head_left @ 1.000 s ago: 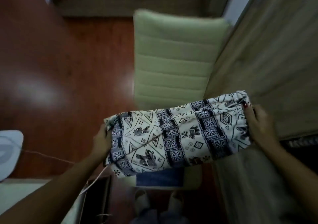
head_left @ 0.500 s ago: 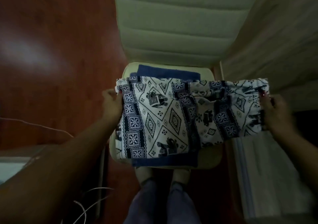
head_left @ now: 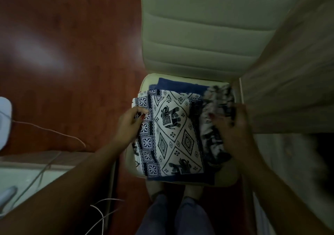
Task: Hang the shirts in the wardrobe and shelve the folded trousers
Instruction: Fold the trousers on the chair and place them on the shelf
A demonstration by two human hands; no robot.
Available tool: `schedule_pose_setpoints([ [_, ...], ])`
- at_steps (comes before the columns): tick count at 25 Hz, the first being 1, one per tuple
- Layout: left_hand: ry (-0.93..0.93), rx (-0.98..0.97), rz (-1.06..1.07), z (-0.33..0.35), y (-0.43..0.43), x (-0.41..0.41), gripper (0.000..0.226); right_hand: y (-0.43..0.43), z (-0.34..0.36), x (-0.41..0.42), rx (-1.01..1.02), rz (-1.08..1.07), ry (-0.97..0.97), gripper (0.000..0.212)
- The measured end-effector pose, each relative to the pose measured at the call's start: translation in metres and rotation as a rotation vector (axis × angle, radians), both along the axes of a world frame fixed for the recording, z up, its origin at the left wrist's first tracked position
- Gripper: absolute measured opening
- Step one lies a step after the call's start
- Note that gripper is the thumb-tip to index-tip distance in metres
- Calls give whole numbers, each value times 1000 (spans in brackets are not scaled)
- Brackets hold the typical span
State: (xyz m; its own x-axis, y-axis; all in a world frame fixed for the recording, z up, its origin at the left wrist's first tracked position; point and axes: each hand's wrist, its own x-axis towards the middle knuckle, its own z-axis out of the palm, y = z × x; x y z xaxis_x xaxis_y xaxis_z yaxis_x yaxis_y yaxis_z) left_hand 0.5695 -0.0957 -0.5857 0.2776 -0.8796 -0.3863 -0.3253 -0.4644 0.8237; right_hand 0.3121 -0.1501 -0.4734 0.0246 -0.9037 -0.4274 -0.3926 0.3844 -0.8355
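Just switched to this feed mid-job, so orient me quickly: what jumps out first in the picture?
The white-and-navy elephant-print trousers dominate the centre, lying on a blue folded garment on the pale green chair. The left hand pinches their left edge, while the right hand, blurred, grips the fabric's right end, folded inward. Around them, dark reddish wood floor fills the left side, with a loose cable trailing across it.

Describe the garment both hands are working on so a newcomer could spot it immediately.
Find the pale green chair; on its seat lies a plain blue cloth. On top sit the patterned trousers, white with dark blue elephants and diamonds, the only printed fabric there.
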Motion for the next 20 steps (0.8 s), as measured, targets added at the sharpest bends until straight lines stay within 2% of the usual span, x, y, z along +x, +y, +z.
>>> schedule_pose_setpoints([
  [3, -19, 34, -107, 6, -3, 2, 37, 20, -17, 68, 51, 179, -45, 48],
  [7, 307, 158, 36, 4, 1, 9, 25, 40, -67, 124, 32, 308, 53, 35],
  [9, 365, 280, 75, 5, 6, 11, 34, 44, -83, 129, 22, 367, 57, 29],
  [11, 475, 272, 86, 7, 10, 10, 49, 45, -88, 123, 22, 435, 10, 27],
  [12, 512, 245, 80, 9, 12, 8, 50, 45, -88, 117, 19, 489, -17, 30],
  [14, 467, 216, 65, 14, 16, 1, 42, 47, -85, 100, -19, 573, -82, 33],
  [16, 421, 216, 81, 17, 20, -5, 35, 50, -84, 78, -185, 486, -29, 32],
  [18, 387, 214, 127, 16, 22, -9, 38, 50, -97, 53, -374, 193, 242, 30],
  [20, 314, 222, 166, 13, 23, -10, 45, 45, -106, 35, -257, -78, 396, 52],
])
